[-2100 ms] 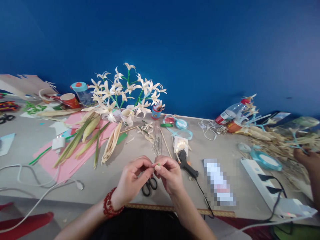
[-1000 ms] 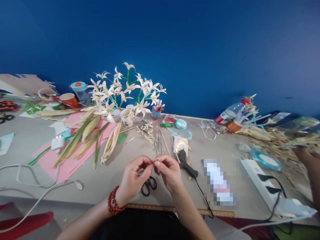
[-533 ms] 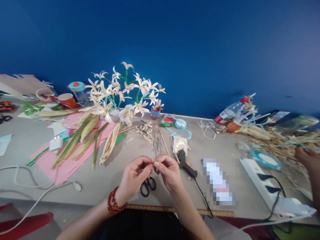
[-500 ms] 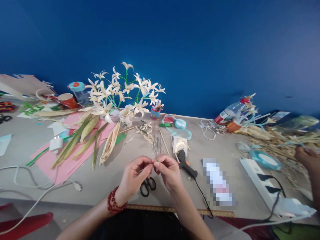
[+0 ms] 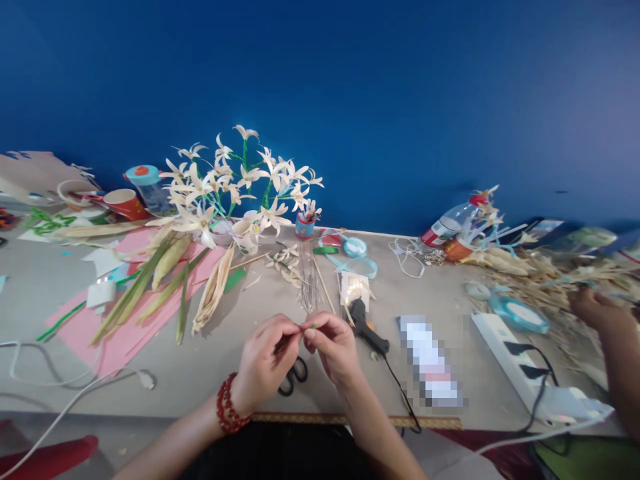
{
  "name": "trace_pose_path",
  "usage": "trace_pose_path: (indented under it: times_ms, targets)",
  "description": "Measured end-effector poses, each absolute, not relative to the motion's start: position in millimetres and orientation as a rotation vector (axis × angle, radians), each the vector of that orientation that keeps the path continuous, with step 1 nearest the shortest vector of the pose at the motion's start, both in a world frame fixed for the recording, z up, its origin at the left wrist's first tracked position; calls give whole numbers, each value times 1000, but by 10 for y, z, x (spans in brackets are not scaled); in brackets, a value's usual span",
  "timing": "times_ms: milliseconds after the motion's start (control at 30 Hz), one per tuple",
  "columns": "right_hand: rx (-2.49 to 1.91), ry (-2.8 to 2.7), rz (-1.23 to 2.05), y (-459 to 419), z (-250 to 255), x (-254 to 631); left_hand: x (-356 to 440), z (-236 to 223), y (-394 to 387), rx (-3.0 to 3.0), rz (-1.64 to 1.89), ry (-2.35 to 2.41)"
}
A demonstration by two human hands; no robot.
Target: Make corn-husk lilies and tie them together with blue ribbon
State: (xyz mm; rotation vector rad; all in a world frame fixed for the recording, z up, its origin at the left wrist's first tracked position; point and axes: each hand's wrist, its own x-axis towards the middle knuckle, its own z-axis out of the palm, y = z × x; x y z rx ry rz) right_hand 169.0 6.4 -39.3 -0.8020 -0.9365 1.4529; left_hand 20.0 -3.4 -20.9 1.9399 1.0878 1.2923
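My left hand [image 5: 265, 360], with a red bead bracelet [image 5: 230, 403] on its wrist, is closed in a pinch above the table's front part. Its fingertips meet those of my right hand [image 5: 334, 347], which is also pinched. A tiny green piece [image 5: 314, 325] shows at the right fingertips; its kind is too small to make out. What the left fingers hold is hidden. Black scissors [image 5: 300, 375] lie beneath my hands, partly covered. Just beyond are thin wires [image 5: 311, 283], and a black glue gun [image 5: 369, 328] rests to the right.
White husk flowers [image 5: 245, 177] stand in cups at the back. Corn husks [image 5: 215, 287] and pink paper [image 5: 145, 327] lie left. A blurred-out flat object [image 5: 430, 363], a power strip [image 5: 505, 353] and a ribbon roll [image 5: 523, 315] are right. Another person's hand [image 5: 593, 307] touches dry husks.
The view has shifted slightly, so the table things sit a little further left. My hands stay pinched together at nearly the same place. The other person's hand has moved slightly left in view.
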Motion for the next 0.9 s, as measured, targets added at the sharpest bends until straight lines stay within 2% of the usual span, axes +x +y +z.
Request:
trace_pose_path:
  times_ms: [233, 500, 600, 900]
  targets:
    - [-903, -1248, 1298, -3, -358, 1829, 184, -224, -18, 2088, 1364, 996]
    - [-1648, -1736, 360, -245, -581, 2778, 84, -297, 27, 2109, 1262, 1039]
    - [-1821, -1912, 146, -284, -642, 2970, 90, -327, 73, 2118, 1235, 1046]
    - [-1949, -2060, 52, -97, -688, 2934, 54, -278, 122, 2136, 1318, 1109]
